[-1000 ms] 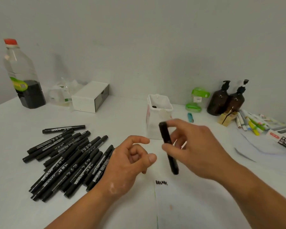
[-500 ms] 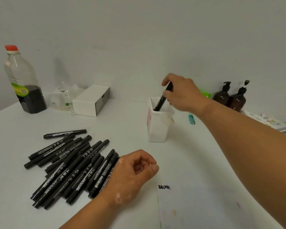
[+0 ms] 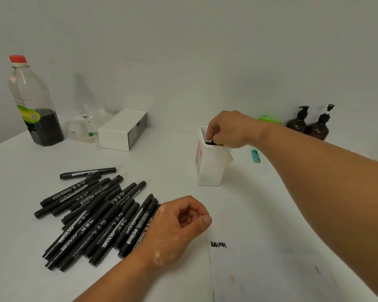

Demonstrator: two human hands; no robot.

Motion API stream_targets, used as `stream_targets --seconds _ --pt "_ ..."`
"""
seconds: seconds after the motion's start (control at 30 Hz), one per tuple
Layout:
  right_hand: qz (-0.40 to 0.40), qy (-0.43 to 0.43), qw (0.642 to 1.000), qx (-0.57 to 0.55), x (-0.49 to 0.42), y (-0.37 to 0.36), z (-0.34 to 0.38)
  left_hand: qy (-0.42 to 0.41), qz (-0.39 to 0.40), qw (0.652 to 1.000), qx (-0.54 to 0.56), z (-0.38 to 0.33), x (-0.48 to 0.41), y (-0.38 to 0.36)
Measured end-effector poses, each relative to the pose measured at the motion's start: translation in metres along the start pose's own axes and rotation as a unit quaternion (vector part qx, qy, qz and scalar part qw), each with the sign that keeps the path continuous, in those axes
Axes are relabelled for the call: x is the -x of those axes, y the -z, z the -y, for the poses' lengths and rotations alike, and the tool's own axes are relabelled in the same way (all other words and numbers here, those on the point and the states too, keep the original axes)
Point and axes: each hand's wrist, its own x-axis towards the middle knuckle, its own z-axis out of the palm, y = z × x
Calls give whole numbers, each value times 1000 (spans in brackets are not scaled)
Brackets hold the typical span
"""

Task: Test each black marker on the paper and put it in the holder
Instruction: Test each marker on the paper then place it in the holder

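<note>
A heap of several black markers point(image 3: 92, 212) lies on the white table at the left. My left hand point(image 3: 177, 227) rests beside the heap with its fingers loosely curled and holds nothing. The white holder point(image 3: 211, 168) stands upright at centre right. My right hand point(image 3: 229, 129) hovers over its mouth, fingertips pinching the top end of a black marker point(image 3: 210, 143) that is sunk almost wholly inside. The sheet of paper point(image 3: 271, 269) lies at the lower right with a black scribble point(image 3: 218, 245) near its top left corner.
At the back left stand a plastic bottle point(image 3: 34, 105) with dark liquid, clear glassware point(image 3: 85, 127) and a white box point(image 3: 123, 129). Behind my right arm are two brown pump bottles point(image 3: 310, 125), a green object point(image 3: 268, 118) and a teal lighter point(image 3: 255, 156).
My right hand carried the marker from above the paper to the holder and lowered it in until only its top shows. My left hand settled onto the table by the heap.
</note>
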Motion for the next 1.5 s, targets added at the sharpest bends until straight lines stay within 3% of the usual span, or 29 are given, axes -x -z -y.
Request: stream_targets --seconds 0.2,0.33,0.4,0.5,0.57,0.63,1.0,1.17,1.5 --pt "-19 10 1000 20 10 5 8 -2 1 1000 -5 -1 1 1" --pt "-204 77 976 1 34 4 15 -5 -1 1000 -4 -3 1 2" --pt "-246 122 959 -65 59 -14 21 -17 -6 1000 -8 -5 1 5" --pt "-132 131 973 -135 89 -61 23 -41 -27 999 -16 -10 -2 13" --pt "-33 120 982 -141 101 -97 23 -57 -54 996 -33 -14 -5 23" --pt "15 121 984 -130 109 -127 26 -56 -90 993 -50 -17 -8 37" --pt "-17 291 955 -58 111 -166 80 -6 -185 962 -201 -22 60 90" --pt "-28 309 951 -11 116 -162 86 38 -210 957 -196 -13 99 88" --pt "-17 248 969 1 149 -144 54 -4 -200 940 -275 -14 111 70"
